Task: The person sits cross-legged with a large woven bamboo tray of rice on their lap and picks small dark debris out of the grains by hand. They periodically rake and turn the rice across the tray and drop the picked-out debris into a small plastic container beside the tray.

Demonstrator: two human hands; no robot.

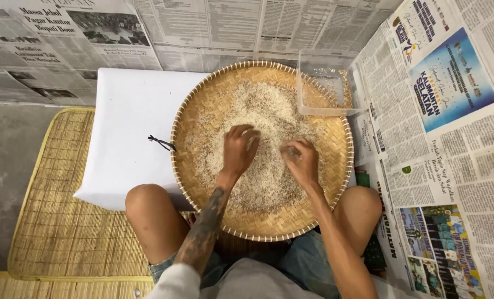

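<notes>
Two bare hands work in a spread of pale uncooked rice grains [260, 138] on the round woven bamboo tray [202, 111], which rests across the person's knees; left hand [239, 148] lies palm-down, fingers loosely curled into the grains; right hand [301, 159] is bunched, fingertips apparently pinching something small. Judged step: sorting through the grains. Beyond, a clear rectangular plastic container [324, 83] sits on the tray's far rim; newspaper sheets [440, 111] line the surroundings.

A woven tray [202, 111] rested partly on a cushion [130, 122], over a reed mat [58, 210]. Rice [269, 116] lay in it; a plastic container [324, 88] sat on its far right rim. Newspapers [440, 138] lay right.
</notes>
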